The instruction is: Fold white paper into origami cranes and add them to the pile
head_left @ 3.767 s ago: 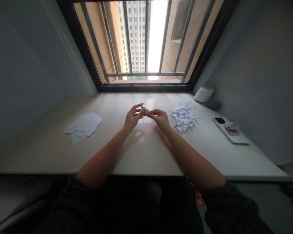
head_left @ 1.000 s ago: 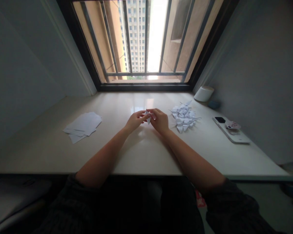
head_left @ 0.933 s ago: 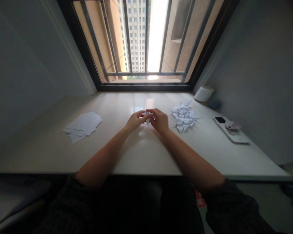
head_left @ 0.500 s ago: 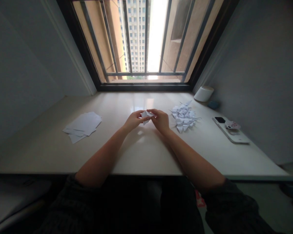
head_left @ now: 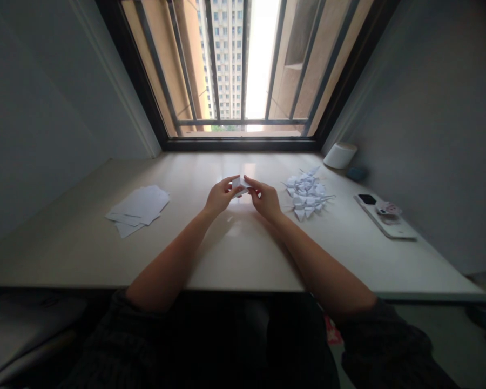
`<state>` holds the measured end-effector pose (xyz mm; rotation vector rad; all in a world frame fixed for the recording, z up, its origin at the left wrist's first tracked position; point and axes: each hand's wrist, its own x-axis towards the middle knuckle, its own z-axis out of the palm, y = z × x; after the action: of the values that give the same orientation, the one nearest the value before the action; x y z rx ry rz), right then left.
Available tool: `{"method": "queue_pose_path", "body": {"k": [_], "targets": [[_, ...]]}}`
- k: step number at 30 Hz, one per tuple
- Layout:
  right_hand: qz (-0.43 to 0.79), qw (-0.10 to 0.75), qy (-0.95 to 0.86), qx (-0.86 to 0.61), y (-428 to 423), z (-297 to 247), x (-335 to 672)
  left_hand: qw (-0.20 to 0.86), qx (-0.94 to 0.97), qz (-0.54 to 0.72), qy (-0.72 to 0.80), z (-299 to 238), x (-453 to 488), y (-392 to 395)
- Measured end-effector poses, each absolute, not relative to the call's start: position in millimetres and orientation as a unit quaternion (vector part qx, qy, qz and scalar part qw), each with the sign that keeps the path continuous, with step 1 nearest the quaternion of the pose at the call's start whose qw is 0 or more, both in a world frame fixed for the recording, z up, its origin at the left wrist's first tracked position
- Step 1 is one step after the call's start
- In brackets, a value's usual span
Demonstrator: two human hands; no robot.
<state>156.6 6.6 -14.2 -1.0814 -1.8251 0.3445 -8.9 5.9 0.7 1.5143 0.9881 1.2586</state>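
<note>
Between my two hands, above the middle of the white table (head_left: pixel 243 259), is a small piece of folded white paper (head_left: pixel 238 185). My left hand (head_left: pixel 219 195) pinches its left side between thumb and fingers. On the right side, my right hand (head_left: pixel 266 199) grips it with thumb and fingertips. The fingers cover part of the paper, so its full shape is hidden. A heap of folded white paper cranes (head_left: pixel 306 193) lies to the right of my right hand. Off to the left rests a loose stack of white paper sheets (head_left: pixel 140 205).
A phone (head_left: pixel 384 221) with a grip on its back lies near the table's right edge. Behind it, by the wall, are a white rounded container (head_left: pixel 340 155) and a small dark bluish object (head_left: pixel 356 173). A barred window (head_left: pixel 243 145) rises at the back.
The folded paper has been turned and raised a little, and less of it hangs below the fingers. My fingers have shifted upward on it. The crane heap and sheets stay put.
</note>
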Motion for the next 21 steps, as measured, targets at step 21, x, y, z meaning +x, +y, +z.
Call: {"method": "queue_pose_path", "body": {"k": [21], "targets": [[0.193, 0.516, -0.694, -0.464, 8.8, -12.7, 156.0, 0.333, 0.622, 0.512, 0.489, 1.9, -15.4, 4.1]]}}
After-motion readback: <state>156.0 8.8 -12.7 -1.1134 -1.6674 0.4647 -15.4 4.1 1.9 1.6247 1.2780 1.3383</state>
